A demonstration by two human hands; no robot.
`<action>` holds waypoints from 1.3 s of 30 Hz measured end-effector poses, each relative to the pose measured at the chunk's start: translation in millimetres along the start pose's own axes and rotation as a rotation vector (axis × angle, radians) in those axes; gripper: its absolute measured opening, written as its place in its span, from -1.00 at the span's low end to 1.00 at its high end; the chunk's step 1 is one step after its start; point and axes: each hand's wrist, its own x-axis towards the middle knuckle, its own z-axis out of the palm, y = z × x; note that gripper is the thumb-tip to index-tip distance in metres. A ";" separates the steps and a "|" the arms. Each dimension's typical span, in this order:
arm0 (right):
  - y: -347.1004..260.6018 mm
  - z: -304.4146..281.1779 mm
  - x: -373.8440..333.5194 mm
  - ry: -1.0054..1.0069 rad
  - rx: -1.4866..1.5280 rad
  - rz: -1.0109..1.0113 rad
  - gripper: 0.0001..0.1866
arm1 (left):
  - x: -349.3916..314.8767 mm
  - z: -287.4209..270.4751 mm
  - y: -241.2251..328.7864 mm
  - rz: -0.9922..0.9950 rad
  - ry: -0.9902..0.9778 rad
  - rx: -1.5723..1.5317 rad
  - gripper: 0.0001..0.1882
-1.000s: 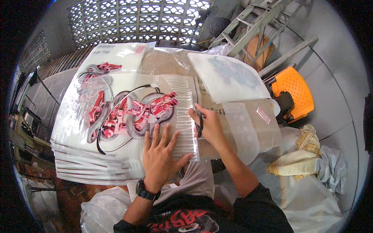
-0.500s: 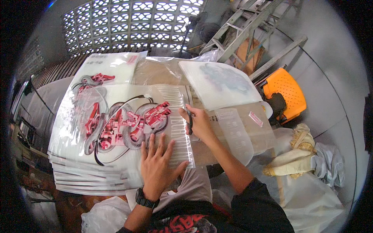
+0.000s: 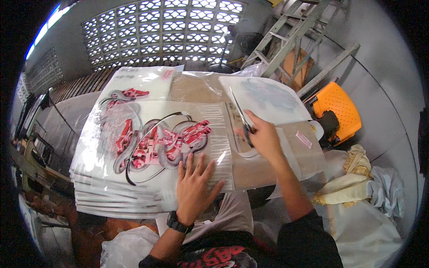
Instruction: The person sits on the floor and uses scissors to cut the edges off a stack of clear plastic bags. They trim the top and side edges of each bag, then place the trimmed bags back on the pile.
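A translucent film sheet (image 3: pixel 167 105), printed with red and grey snake-like shapes and a column of pale letters, lies on a stack of similar sheets (image 3: pixel 111 201). My left hand (image 3: pixel 193 182) rests flat on its near right part, fingers spread. Just past the sheet's right edge, my right hand (image 3: pixel 264 134) grips a pair of scissors (image 3: pixel 238 105) by the dark handles. The long blades point away from me, over the brown board. A narrow clear film strip (image 3: pixel 246 155) curves below the scissors; whether it is attached to the sheet I cannot tell.
Another pile of film with a faint bluish print (image 3: pixel 268 100) lies at the far right on the brown board (image 3: pixel 196 87). A small red-and-white label (image 3: pixel 304 139) is nearby. Beyond stand an orange plastic chair (image 3: pixel 337 109) and a ladder (image 3: pixel 283 38). Crumpled cloth (image 3: pixel 346 183) lies at right.
My right hand has moved off the sheet's right edge, and the scissor blades now show fully. My left hand stays flat on the sheet. The whole view has shifted slightly.
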 end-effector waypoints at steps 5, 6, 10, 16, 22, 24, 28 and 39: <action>8.5 -46.5 -61.6 0.156 0.073 0.040 -0.39 | 18.8 -18.3 -17.2 0.012 0.046 -0.156 -0.51; 10.3 -48.1 -70.9 0.194 0.089 0.007 -0.44 | 18.2 -25.0 -23.5 0.003 0.175 -0.121 -0.51; -10.4 -60.7 -98.7 0.283 0.286 -0.020 -0.59 | 66.0 -94.7 -39.7 -0.137 0.513 0.122 -0.51; -5.5 -29.2 -151.9 0.220 0.626 0.026 -0.64 | 116.5 -177.9 -45.8 0.758 0.469 0.308 -0.66; -13.0 16.9 -225.1 -0.254 1.065 0.427 -0.61 | 23.1 -166.4 -88.1 0.526 -0.226 0.280 -0.61; -7.1 35.9 -244.8 -0.321 1.202 0.505 -0.56 | -0.4 -165.4 -110.3 0.390 -0.319 0.269 -0.56; -0.2 45.1 -264.7 -0.428 1.112 0.493 -0.57 | -23.4 -168.6 -122.6 0.177 -0.269 0.262 -0.43; -5.9 38.4 -273.4 -0.427 1.166 0.422 -0.38 | -14.6 -8.6 -9.4 0.145 -0.067 0.070 -0.40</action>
